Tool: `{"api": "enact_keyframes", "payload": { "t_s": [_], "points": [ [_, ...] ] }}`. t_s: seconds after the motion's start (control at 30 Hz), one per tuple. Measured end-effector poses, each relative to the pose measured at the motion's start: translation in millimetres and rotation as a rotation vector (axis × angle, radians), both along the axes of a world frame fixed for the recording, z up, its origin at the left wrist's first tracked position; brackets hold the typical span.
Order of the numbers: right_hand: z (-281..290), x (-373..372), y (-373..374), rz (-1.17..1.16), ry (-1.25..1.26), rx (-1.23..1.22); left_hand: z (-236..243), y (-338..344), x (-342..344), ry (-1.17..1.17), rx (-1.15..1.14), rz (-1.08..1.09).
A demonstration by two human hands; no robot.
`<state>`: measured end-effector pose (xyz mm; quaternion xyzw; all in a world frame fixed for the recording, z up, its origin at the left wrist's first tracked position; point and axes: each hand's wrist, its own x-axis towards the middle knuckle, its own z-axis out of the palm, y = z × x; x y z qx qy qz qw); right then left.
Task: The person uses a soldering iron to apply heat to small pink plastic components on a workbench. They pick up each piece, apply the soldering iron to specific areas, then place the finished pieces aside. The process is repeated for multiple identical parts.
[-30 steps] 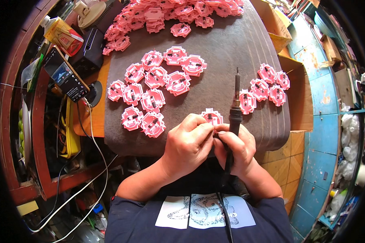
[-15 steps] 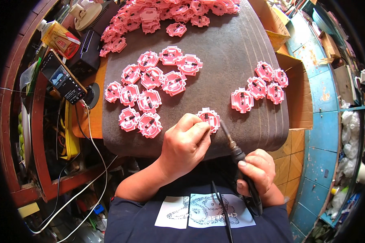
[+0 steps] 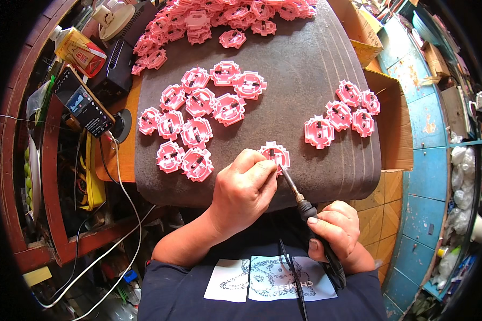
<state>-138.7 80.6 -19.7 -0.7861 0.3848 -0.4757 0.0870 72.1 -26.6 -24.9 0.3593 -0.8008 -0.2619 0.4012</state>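
Note:
In my right hand [image 3: 337, 230] is a soldering iron [image 3: 305, 207] with a black handle, its metal tip slanting up to a pink plastic part [image 3: 276, 152] near the table's front edge. Thumb and fingers of my left hand [image 3: 245, 181] are pinched together at the lower left of that same part. Whatever they grip is hidden behind the fingertips. The part is a pink ring-shaped housing with small black and light pieces inside. Several like it lie in a group [image 3: 200, 102] to the left, and a smaller group [image 3: 339, 115] lies to the right.
A large pile of pink parts [image 3: 198, 21] covers the far table edge. On the left stand a phone [image 3: 84, 101] on a holder, a bottle [image 3: 79, 52] and a black box [image 3: 114, 67]. Cardboard boxes [image 3: 393, 123] flank the right side. A white cable [image 3: 139, 224] hangs at left.
The soldering iron has moved left, and its tip has come from beside the pink part onto its lower edge area. My left hand has barely moved.

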Motion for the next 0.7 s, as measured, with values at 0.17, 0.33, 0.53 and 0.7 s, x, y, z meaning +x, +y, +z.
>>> {"api": "enact_keyframes", "payload": {
  "t_s": [0.17,0.33,0.53,0.7],
  "points": [
    [-2,1,0,-0.004,-0.001,-0.005,1,1,0,-0.002,0.006,0.000],
    [-2,1,1,-0.005,0.006,0.002,1,0,0,-0.002,0.009,0.002],
    [-6,-3,4,-0.047,-0.085,0.020,1,1,1,-0.009,0.007,-0.001],
    [-13,9,-12,-0.189,-0.142,0.019,0,1,1,-0.007,0.014,-0.001]
  ]
}}
